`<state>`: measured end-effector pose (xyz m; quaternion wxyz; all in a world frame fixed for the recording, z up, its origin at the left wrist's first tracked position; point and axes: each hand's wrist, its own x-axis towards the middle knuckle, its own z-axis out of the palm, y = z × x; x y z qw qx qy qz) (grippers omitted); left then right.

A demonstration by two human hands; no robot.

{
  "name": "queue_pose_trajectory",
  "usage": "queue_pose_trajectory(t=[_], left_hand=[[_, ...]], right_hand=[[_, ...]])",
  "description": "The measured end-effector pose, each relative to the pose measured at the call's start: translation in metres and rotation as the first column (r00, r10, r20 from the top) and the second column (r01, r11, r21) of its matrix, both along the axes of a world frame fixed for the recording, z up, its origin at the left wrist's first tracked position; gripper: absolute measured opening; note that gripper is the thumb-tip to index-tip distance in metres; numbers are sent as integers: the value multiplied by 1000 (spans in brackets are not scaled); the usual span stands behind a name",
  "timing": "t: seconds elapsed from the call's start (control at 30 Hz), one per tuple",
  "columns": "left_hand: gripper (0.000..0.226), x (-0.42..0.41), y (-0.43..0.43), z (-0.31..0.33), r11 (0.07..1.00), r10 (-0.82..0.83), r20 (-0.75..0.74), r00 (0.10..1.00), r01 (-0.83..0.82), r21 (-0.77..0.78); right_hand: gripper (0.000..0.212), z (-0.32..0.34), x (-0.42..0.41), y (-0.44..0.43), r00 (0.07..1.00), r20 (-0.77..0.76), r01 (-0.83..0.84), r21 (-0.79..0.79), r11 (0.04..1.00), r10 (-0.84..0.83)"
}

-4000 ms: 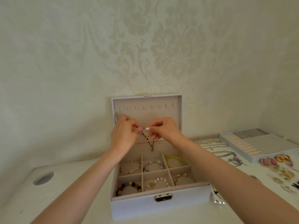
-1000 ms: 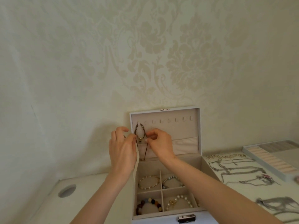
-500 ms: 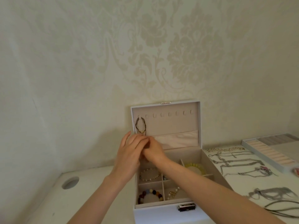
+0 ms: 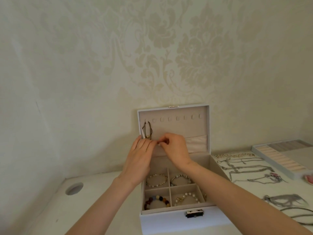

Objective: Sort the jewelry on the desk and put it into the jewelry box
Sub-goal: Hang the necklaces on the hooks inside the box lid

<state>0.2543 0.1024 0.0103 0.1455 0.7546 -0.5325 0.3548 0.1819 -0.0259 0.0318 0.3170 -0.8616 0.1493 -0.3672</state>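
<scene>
The white jewelry box (image 4: 171, 221) stands open on the desk, its lid (image 4: 179, 128) upright against the wall. A dark, gold-toned necklace (image 4: 147, 131) hangs from the leftmost hook in the lid. My right hand (image 4: 175, 149) pinches the necklace's lower end at the rim of the lid pocket (image 4: 196, 145). My left hand (image 4: 139, 160) lies flat beside it with its fingers stretched, the fingertips meeting that pinch; whether it grips anything is hidden. Bead and pearl bracelets (image 4: 156, 179) fill the box's compartments.
Several silver chains (image 4: 243, 168) lie on the desk to the right of the box. A grey ring tray (image 4: 284, 156) stands at the far right, with pink earrings (image 4: 309, 178) at the frame's edge. A round cable hole (image 4: 74, 188) is at the left.
A second ago both hands were at the hook, hanging the necklace. They have since dropped to the lid pocket, and the necklace now hangs from the hook.
</scene>
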Motion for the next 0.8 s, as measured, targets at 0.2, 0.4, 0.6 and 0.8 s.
queue_pose_trajectory(t=[0.2, 0.4, 0.6, 0.8], left_hand=[[71, -4, -13, 4, 998, 52, 45, 998, -50, -46], [58, -7, -20, 11, 993, 112, 63, 992, -110, -43], [51, -4, -17, -1, 993, 119, 101, 988, -117, -25], [45, -2, -14, -4, 992, 124, 150, 981, -128, 21]], right_hand=[[9, -2, 6, -14, 985, 140, 151, -422, 894, -100], [10, -11, 7, -11, 992, 42, 125, -444, 887, -119], [15, -3, -3, -18, 990, -139, -34, -337, 941, -14], [21, -11, -13, -21, 985, -175, -76, -419, 905, 2]])
